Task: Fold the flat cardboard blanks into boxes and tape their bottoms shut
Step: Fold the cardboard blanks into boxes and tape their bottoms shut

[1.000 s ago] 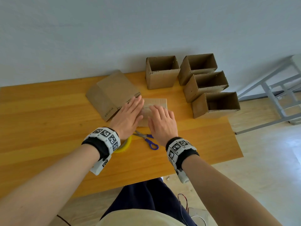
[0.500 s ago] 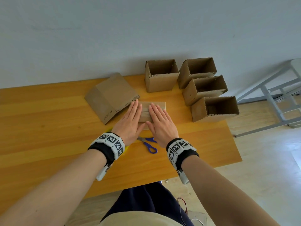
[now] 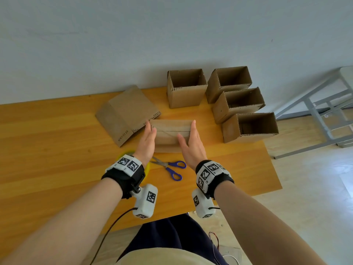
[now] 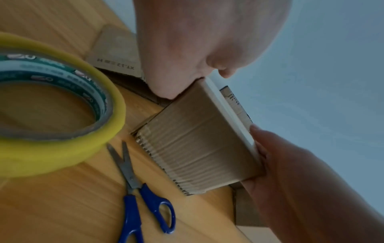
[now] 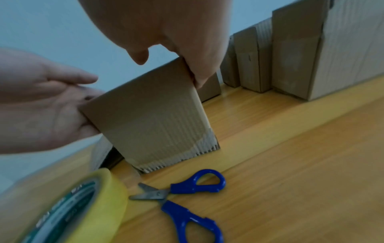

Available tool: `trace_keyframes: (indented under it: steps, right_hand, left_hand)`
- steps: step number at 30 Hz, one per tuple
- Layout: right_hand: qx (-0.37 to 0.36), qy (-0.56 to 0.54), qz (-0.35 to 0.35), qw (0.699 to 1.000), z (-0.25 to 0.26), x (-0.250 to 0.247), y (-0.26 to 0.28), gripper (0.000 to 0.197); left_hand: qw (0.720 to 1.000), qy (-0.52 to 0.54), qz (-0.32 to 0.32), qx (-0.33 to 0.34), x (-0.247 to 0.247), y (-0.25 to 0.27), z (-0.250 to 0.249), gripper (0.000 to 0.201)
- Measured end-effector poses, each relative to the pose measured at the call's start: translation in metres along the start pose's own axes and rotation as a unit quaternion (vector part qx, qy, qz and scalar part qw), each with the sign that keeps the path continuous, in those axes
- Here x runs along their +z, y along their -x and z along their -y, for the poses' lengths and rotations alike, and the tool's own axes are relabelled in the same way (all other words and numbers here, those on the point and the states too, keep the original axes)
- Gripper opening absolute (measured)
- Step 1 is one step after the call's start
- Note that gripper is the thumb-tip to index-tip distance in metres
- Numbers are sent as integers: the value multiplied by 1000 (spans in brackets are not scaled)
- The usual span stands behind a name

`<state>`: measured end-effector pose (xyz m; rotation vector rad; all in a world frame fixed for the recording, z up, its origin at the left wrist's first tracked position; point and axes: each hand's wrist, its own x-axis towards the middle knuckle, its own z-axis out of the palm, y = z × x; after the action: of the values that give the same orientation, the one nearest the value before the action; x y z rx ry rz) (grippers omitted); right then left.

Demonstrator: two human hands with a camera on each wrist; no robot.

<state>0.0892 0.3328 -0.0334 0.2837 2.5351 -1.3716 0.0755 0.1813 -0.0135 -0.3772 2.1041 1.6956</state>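
Note:
A small cardboard box (image 3: 172,134) stands upside down on the wooden table (image 3: 57,150), its taped bottom facing up. My left hand (image 3: 148,138) lies flat against its left side and my right hand (image 3: 191,142) against its right side, fingers straight, thumbs resting on the top. The left wrist view shows the box (image 4: 197,139) between both palms with its open edge on the table. The right wrist view shows the same box (image 5: 149,118). A stack of flat blanks (image 3: 128,115) lies just left of it.
Several finished open boxes (image 3: 186,88) stand at the back right. Blue-handled scissors (image 3: 170,167) lie in front of the box. A yellow tape roll (image 4: 93,148) sits under my left wrist. The table's right edge (image 3: 271,159) is close, with a metal frame (image 3: 315,104) beyond.
Both hands were lying flat on top of the box. They have slid apart and now sit against its left and right sides.

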Motion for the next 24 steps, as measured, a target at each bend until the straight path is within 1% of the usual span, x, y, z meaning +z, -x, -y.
trace_keyframes:
  steps: [2,5,6,8,11,12,14,16,18,20,21,22,24]
  right_hand:
    - [32,-39,-12,999,-2,3,-4,74]
    - [65,-65,-24,995,-1,2,-11,72]
    - [75,-76,-28,994,1,1,-13,68]
    - [78,-92,-41,992,3,0,-16,60]
    - [66,-78,-62,993,4,5,-18,60]
    - [67,-78,-66,993,3,7,-19,57]
    - [67,-83,-74,992,2,7,-21,42]
    - [61,-84,-78,991,3,4,-22,26]
    - [57,-84,-83,991,3,2,-22,19]
    - [59,-90,-86,991,4,1,-21,19]
    - [61,-94,-85,990,4,2,-21,20]
    - [62,-99,-85,990,4,2,-22,20]
    - [68,-106,-81,989,5,1,-23,21]
  left_hand:
    - [1000,17,-8,-13,1,-1,-2,56]
    - [999,23,-27,-18,5,-5,-1,67]
    - [999,16,-37,-11,6,-7,-1,70]
    - [998,-10,-56,6,7,-13,2,73]
    - [996,-40,-78,21,7,-21,9,73]
    - [995,-52,-83,21,7,-22,10,71]
    - [993,-70,-95,17,9,-26,11,63]
    - [991,-63,-115,14,10,-29,9,51]
    - [990,-47,-131,12,12,-31,7,44]
    - [992,-13,-128,-10,12,-32,8,44]
    - [992,19,-119,-35,11,-34,10,48]
    - [989,57,-113,-74,11,-36,11,52]
    - [970,132,-113,-171,9,-42,12,63]
